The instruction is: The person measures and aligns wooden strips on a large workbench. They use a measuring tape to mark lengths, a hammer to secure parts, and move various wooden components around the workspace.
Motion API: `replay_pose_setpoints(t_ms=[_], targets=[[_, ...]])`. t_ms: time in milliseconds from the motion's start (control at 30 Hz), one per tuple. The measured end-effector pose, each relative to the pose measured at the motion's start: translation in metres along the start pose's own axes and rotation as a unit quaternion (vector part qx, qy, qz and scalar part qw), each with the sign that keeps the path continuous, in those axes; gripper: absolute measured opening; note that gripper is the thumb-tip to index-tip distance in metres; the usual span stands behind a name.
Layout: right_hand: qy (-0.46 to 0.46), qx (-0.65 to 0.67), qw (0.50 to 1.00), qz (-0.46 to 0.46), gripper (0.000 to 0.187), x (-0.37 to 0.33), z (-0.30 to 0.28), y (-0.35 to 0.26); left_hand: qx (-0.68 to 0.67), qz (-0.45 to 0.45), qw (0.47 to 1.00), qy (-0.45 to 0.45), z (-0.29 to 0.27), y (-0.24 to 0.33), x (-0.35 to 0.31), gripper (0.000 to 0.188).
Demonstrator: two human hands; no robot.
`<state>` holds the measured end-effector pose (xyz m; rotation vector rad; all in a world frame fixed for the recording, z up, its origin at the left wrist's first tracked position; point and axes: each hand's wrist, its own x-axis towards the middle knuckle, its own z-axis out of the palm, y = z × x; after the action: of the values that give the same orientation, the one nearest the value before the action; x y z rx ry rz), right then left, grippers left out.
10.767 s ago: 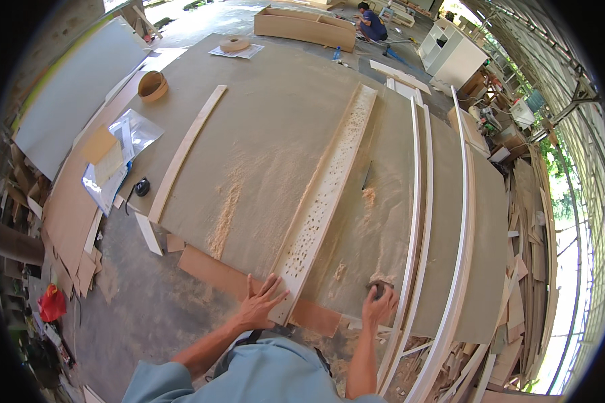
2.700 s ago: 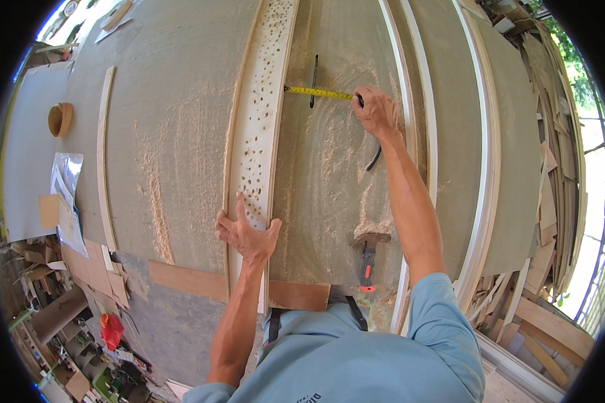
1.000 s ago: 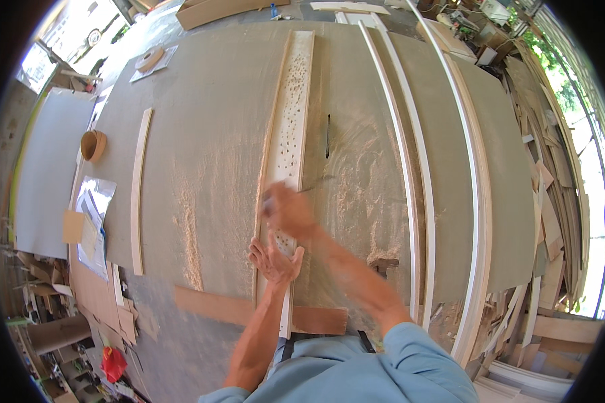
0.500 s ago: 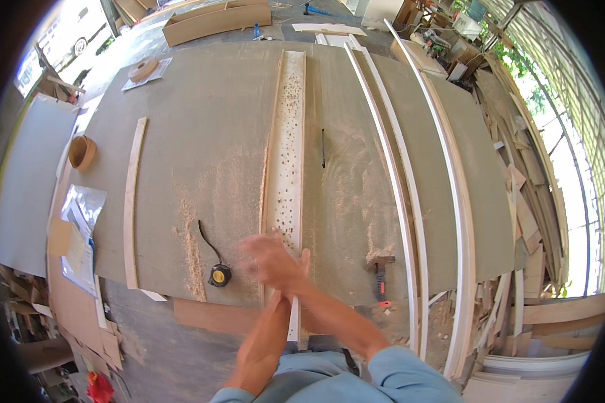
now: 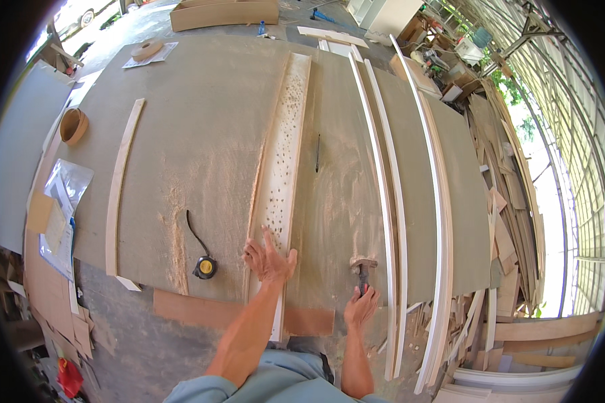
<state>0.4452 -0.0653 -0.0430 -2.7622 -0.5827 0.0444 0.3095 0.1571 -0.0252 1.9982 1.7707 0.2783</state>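
The board (image 5: 284, 154) shows a white face, irregularly speckled with dark spots, and pale tan edges. The hammer (image 5: 364, 271) has a brown head and dark grey handle. The tape measure (image 5: 206, 268) is black with a yellow round centre. The work surface (image 5: 202, 121) is grey-brown with lighter streaks; sawdust (image 5: 177, 248) is pale orange-tan. The crosswise plank (image 5: 195, 316) is reddish brown. The shirt (image 5: 292, 378) is light blue.
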Motion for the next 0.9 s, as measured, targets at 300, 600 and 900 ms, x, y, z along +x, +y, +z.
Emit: replay_pose_setpoints(t_ms=[300, 600, 900], targets=[[-0.06, 0.268, 0.951, -0.143, 0.051, 0.084, 0.043, -0.16, 0.016, -0.023, 1.0, -0.011, -0.005, 0.009, 0.001, 0.102], [0.074, 0.401, 0.835, -0.37, 0.038, 0.177, 0.045, -0.282, 0.029, -0.019, 0.999, -0.011, -0.006, 0.007, 0.001, 0.105], [0.014, 0.243, 0.913, -0.326, 0.044, 0.251, 0.086, -0.292, 0.039, -0.02, 0.999, -0.026, -0.002, 0.009, 0.002, 0.106]])
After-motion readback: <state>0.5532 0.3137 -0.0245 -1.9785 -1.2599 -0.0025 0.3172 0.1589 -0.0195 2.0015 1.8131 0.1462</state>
